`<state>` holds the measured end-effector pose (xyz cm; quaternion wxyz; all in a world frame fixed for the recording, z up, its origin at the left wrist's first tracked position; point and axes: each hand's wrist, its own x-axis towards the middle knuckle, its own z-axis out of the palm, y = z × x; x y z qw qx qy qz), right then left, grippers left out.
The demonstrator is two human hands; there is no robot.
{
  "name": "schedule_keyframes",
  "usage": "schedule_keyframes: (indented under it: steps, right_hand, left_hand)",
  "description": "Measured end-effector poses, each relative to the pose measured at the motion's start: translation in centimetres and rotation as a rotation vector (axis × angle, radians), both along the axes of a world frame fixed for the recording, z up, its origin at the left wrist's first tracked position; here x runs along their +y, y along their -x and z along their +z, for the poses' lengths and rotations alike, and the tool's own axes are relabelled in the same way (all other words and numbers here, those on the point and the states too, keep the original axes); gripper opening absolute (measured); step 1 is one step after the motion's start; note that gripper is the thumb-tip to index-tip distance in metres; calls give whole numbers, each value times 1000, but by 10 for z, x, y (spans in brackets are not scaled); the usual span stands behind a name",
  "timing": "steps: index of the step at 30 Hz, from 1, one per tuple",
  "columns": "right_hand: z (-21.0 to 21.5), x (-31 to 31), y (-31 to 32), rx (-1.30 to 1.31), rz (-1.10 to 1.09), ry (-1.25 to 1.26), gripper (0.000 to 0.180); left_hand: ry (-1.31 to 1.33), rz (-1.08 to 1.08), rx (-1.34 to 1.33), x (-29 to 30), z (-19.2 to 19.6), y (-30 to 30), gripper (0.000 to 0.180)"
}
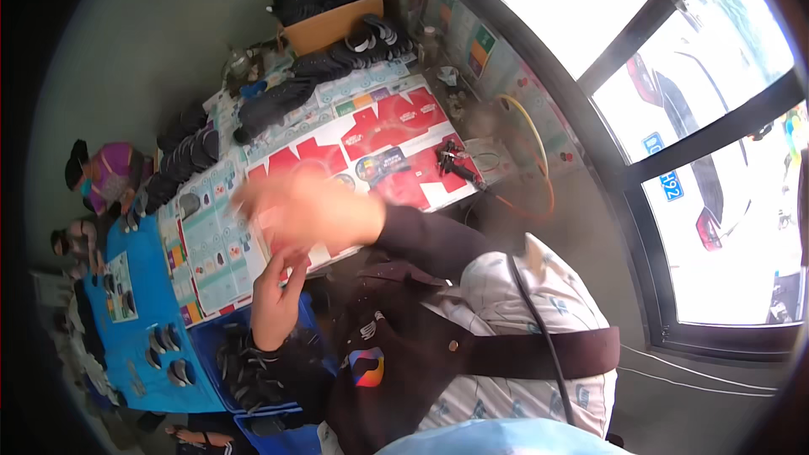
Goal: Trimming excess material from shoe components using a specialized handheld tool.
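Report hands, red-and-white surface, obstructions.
Right hand blurred, partly hiding red-and-white surface; left hand nearby. Both grips unclear. Dark tool lying at surface's right end.

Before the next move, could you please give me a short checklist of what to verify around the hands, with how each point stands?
1. Left hand empty: cannot tell; its fingertips are close to the other hand, and nothing between them can be made out.
2. Right hand sharply visible: not ok; it is blurred.
3. Black tool away from both hands: ok; it lies toward the right end of the red-and-white printed sheet.
4. Dark pieces in the blue crate: ok; many lie inside, below the left hand.
5. Yellow-orange hose away from the hands: ok; it loops off to the right.
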<state>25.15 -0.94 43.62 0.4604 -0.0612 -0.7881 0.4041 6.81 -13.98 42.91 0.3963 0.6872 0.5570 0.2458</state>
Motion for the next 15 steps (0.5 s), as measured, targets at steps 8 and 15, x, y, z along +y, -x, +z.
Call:
schedule_keyframes:
  steps: [8,15]
  right_hand:
    - [95,0,-84,638,653,558,74]
    - [30,-34,-13,-532,417,318,41]
  left_hand:
    - [155,145,-564,-61,-62,35,29]
    - [210,605,-929,-91,-148,63,40]
